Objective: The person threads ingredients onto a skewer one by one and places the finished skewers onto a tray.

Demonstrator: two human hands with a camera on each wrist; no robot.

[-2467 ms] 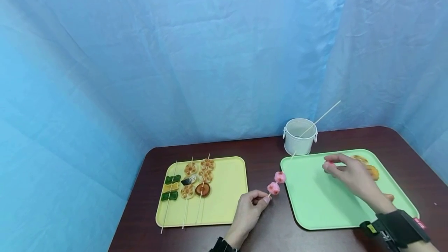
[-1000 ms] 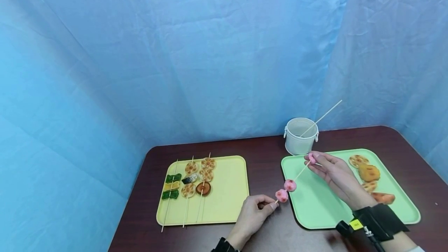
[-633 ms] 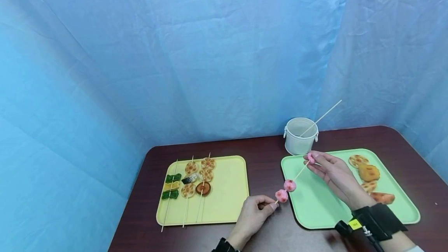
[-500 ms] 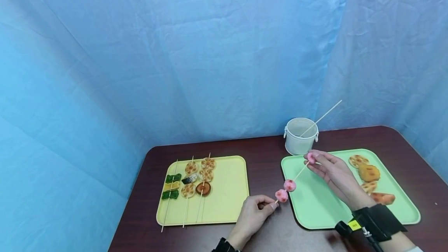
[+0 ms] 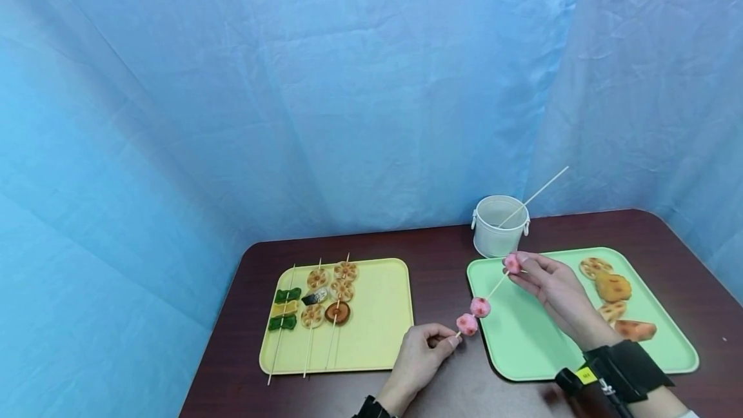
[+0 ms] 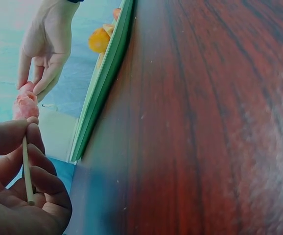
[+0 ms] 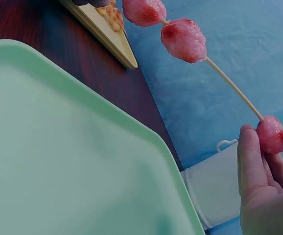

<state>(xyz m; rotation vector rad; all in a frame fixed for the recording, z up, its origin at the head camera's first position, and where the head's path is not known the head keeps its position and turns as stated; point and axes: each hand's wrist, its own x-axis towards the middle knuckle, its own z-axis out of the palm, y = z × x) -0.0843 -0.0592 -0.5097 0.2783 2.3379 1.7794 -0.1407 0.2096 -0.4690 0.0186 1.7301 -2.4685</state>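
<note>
Pinched between the thumb and fingers of my left hand is the lower end of a thin wooden skewer. Two pink meatballs with reddish patches, one lower and one above it, sit close together on it near that hand. My right hand grips a third pink ball at the skewer's far end, over the green tray. In the right wrist view the skewer runs into this ball, with a bare stretch below it. The left wrist view shows the skewer's butt end lying across the left palm.
A yellow tray on the left bears several filled skewers. Lotus slices, a yellow piece and an orange-brown piece lie on the green tray's right side. Behind stands a white bucket with one bare skewer.
My right hand has brought the third ball from over the green tray leftward to the skewer's tip. Lately that ball has shifted slightly left. My left hand moved a little right and down, then stayed.
</note>
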